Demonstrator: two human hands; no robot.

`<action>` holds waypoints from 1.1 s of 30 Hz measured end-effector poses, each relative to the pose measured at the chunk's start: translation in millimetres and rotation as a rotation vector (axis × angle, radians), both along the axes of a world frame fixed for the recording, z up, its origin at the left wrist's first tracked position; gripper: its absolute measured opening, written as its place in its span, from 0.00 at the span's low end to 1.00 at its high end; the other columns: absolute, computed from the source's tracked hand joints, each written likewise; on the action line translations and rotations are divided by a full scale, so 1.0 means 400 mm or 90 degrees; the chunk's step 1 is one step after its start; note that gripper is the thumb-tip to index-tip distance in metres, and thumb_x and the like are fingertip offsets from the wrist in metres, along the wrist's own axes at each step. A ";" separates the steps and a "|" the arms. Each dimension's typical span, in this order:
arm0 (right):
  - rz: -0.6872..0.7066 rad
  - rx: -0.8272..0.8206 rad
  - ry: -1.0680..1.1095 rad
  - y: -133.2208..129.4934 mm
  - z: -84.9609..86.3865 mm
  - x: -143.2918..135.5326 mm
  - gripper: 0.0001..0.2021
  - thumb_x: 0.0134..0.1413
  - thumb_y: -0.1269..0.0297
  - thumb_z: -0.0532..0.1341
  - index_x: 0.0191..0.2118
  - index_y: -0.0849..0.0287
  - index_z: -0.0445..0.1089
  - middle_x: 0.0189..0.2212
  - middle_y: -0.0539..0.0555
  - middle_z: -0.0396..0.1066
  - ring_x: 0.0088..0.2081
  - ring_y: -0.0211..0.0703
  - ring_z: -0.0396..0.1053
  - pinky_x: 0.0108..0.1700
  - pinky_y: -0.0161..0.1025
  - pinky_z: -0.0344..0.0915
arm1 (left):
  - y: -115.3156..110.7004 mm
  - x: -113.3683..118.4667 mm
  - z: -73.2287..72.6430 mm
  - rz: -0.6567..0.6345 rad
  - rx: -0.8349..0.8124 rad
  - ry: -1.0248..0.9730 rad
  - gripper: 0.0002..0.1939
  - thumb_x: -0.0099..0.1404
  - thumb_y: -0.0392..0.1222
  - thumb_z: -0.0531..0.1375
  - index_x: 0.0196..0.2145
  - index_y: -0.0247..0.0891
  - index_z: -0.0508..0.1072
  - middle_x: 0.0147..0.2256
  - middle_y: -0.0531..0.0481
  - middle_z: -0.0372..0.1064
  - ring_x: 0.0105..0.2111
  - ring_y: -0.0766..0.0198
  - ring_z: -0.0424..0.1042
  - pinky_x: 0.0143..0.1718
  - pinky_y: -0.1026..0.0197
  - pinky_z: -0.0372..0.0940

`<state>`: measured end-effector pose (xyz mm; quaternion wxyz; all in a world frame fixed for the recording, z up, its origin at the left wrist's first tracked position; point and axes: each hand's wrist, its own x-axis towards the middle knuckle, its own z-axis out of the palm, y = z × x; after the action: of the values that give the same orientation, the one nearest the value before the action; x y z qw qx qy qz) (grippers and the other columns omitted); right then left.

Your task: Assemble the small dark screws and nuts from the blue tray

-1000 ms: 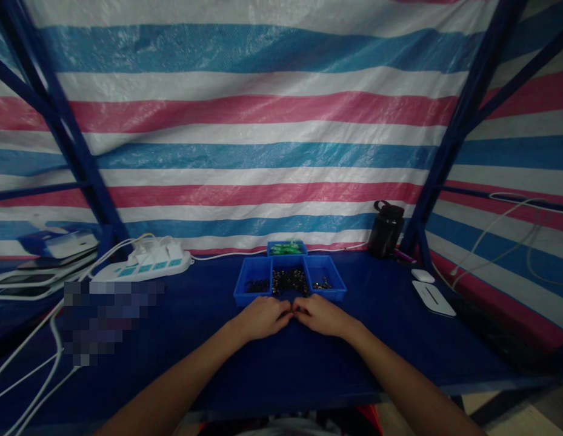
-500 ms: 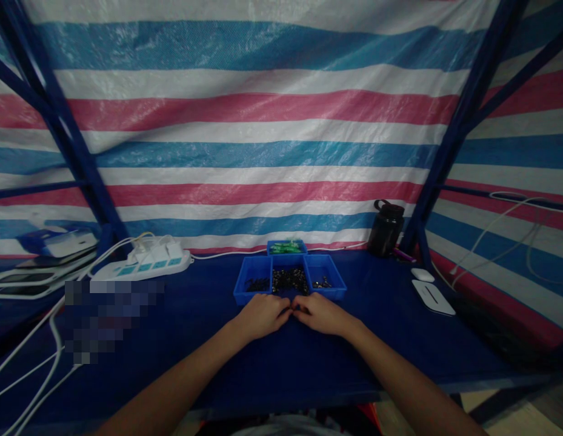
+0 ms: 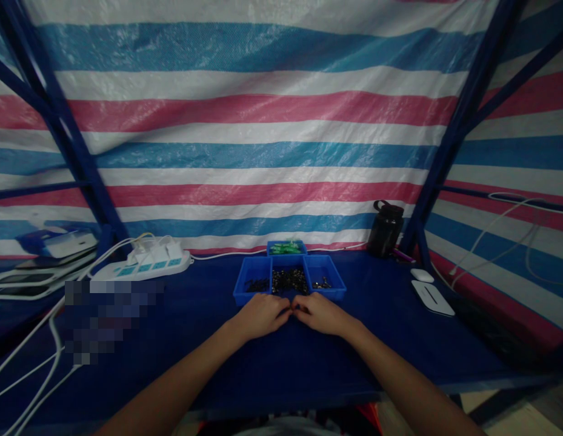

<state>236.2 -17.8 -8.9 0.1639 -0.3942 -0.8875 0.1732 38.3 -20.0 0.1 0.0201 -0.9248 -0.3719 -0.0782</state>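
My left hand [image 3: 264, 315] and my right hand [image 3: 321, 312] meet fingertip to fingertip just in front of the blue bins. Both have their fingers curled and pinched; whatever lies between them is too small or hidden to name. Behind my left hand, the left blue bin [image 3: 240, 282] holds some small dark pieces [image 3: 257, 285]. Many small dark and brassy parts [image 3: 289, 280] fill the middle bin. A few shiny metal pieces [image 3: 322, 282] lie in the right blue bin [image 3: 334, 281]. Green packets [image 3: 286, 247] sit in another bin at the back.
A white power strip [image 3: 142, 267] with plugs and cables is at left, beside stacked white-framed devices [image 3: 40, 277]. At right stand a black bottle [image 3: 386, 229], a white case [image 3: 422, 276] and a white flat device [image 3: 433, 298]. Blue frame posts and striped sheeting enclose the blue table [image 3: 308, 369].
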 end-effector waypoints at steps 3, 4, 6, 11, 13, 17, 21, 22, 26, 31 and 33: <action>-0.020 0.009 0.005 0.003 -0.002 0.002 0.06 0.57 0.68 0.55 0.38 0.60 0.67 0.23 0.49 0.69 0.25 0.36 0.65 0.27 0.31 0.50 | 0.001 -0.002 -0.001 -0.014 -0.009 -0.003 0.11 0.68 0.43 0.50 0.36 0.38 0.70 0.31 0.48 0.72 0.32 0.60 0.72 0.32 0.64 0.62; -0.027 0.009 0.009 0.003 -0.003 0.002 0.07 0.57 0.68 0.55 0.41 0.59 0.67 0.24 0.49 0.70 0.26 0.36 0.66 0.27 0.31 0.51 | 0.002 -0.002 -0.002 -0.021 -0.010 -0.005 0.11 0.68 0.43 0.50 0.36 0.38 0.70 0.31 0.49 0.72 0.32 0.60 0.72 0.32 0.64 0.61; -0.035 0.003 0.012 0.003 -0.002 0.003 0.11 0.56 0.68 0.55 0.46 0.59 0.64 0.27 0.50 0.71 0.28 0.38 0.67 0.29 0.31 0.52 | 0.002 -0.003 -0.004 -0.035 -0.012 -0.009 0.11 0.68 0.43 0.50 0.36 0.38 0.70 0.31 0.49 0.73 0.31 0.60 0.72 0.31 0.64 0.61; -0.004 0.005 -0.014 0.000 0.001 0.002 0.08 0.58 0.68 0.54 0.41 0.59 0.67 0.26 0.50 0.71 0.28 0.37 0.67 0.29 0.32 0.51 | 0.002 -0.002 -0.006 -0.048 -0.020 -0.013 0.10 0.68 0.42 0.50 0.35 0.38 0.70 0.31 0.50 0.72 0.31 0.61 0.72 0.30 0.65 0.60; 0.002 0.002 -0.030 0.001 0.001 0.001 0.07 0.58 0.68 0.53 0.37 0.60 0.68 0.26 0.51 0.70 0.27 0.36 0.66 0.28 0.32 0.50 | 0.002 -0.001 -0.004 -0.048 -0.025 -0.010 0.11 0.68 0.42 0.50 0.35 0.38 0.70 0.31 0.50 0.72 0.31 0.62 0.72 0.30 0.65 0.60; -0.003 0.007 -0.032 0.004 -0.002 0.002 0.07 0.58 0.67 0.53 0.35 0.60 0.68 0.24 0.50 0.69 0.25 0.36 0.65 0.27 0.32 0.49 | 0.002 -0.001 0.000 -0.056 -0.038 -0.011 0.11 0.68 0.43 0.50 0.35 0.37 0.70 0.30 0.49 0.72 0.31 0.62 0.72 0.30 0.65 0.59; -0.002 -0.001 -0.033 0.004 -0.002 0.004 0.06 0.58 0.67 0.54 0.35 0.60 0.68 0.24 0.50 0.69 0.25 0.36 0.64 0.27 0.32 0.49 | 0.003 -0.003 -0.002 -0.058 -0.045 -0.012 0.12 0.69 0.43 0.50 0.36 0.38 0.70 0.31 0.50 0.72 0.31 0.62 0.72 0.31 0.65 0.60; -0.001 -0.002 -0.033 0.004 -0.002 0.005 0.07 0.58 0.67 0.54 0.36 0.60 0.68 0.25 0.50 0.69 0.25 0.36 0.64 0.27 0.32 0.50 | 0.004 -0.004 -0.003 -0.054 -0.045 -0.011 0.12 0.69 0.44 0.49 0.37 0.38 0.70 0.31 0.49 0.72 0.31 0.62 0.72 0.31 0.65 0.60; 0.005 0.005 -0.026 0.004 0.001 0.005 0.08 0.60 0.65 0.53 0.37 0.60 0.68 0.27 0.51 0.71 0.28 0.37 0.66 0.30 0.32 0.52 | 0.005 -0.007 -0.006 -0.039 -0.038 -0.007 0.13 0.69 0.44 0.49 0.38 0.38 0.70 0.31 0.49 0.72 0.31 0.62 0.72 0.31 0.65 0.61; 0.003 0.021 -0.022 0.007 0.001 0.003 0.09 0.61 0.64 0.52 0.36 0.60 0.68 0.28 0.52 0.71 0.30 0.38 0.68 0.31 0.32 0.53 | 0.004 -0.006 -0.006 -0.038 -0.033 -0.003 0.13 0.69 0.44 0.48 0.38 0.38 0.70 0.31 0.49 0.72 0.31 0.61 0.72 0.30 0.65 0.61; -0.003 0.017 -0.020 0.007 0.002 0.003 0.10 0.61 0.64 0.52 0.36 0.60 0.68 0.27 0.52 0.71 0.29 0.37 0.67 0.30 0.32 0.53 | 0.003 -0.005 -0.004 -0.033 -0.037 -0.001 0.13 0.69 0.45 0.48 0.38 0.38 0.70 0.30 0.49 0.72 0.31 0.61 0.72 0.31 0.65 0.61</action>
<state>237.5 -15.1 -8.0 0.1553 -0.3966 -0.8915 0.1545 36.2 -18.7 -1.4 -0.0093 -0.9341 -0.3502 -0.0688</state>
